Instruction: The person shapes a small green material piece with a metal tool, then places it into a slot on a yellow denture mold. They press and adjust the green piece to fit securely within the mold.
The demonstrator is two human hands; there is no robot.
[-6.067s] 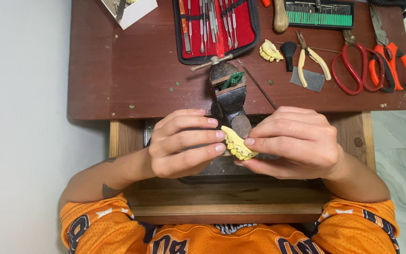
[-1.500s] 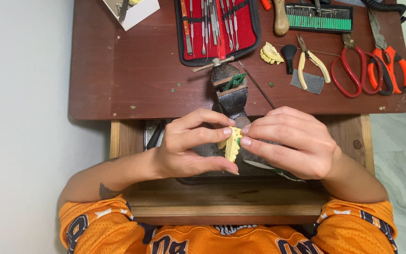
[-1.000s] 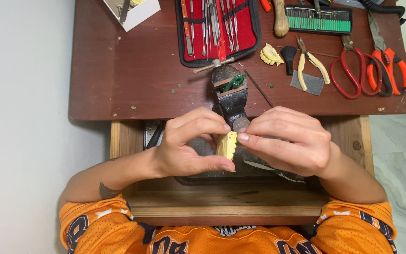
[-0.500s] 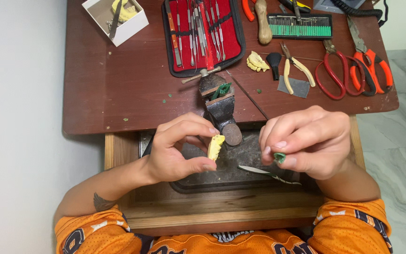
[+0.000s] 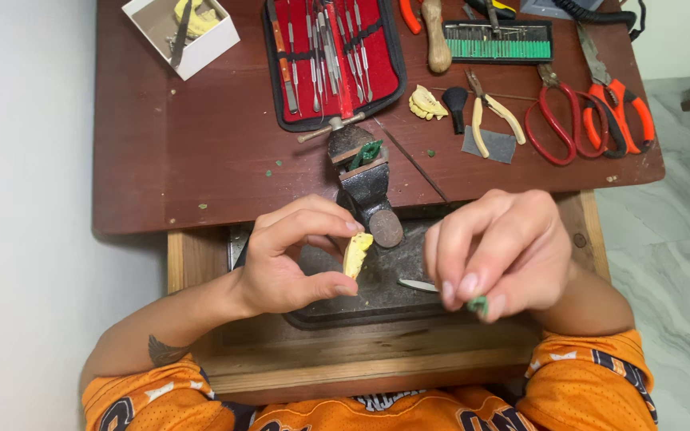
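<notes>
My left hand pinches a small yellow carved piece between thumb and forefinger, held edge-on over a dark metal tray in the open drawer. My right hand is a short way to the right, apart from the yellow piece, with a small green bit pinched at its fingertips. A thin metal blade shows beside that hand, over the tray; whether the hand holds it I cannot tell. A small bench vise with a green piece in its jaws stands just beyond both hands.
On the brown tabletop lie a red case of metal hand tools, a white box, another yellow piece, cream-handled pliers, red scissors, orange-handled cutters and a green rack of burs.
My hands have come apart: the right one let go of the yellow piece and drew right with a green bit. The left hand keeps the yellow piece. The view tilted towards the table.
</notes>
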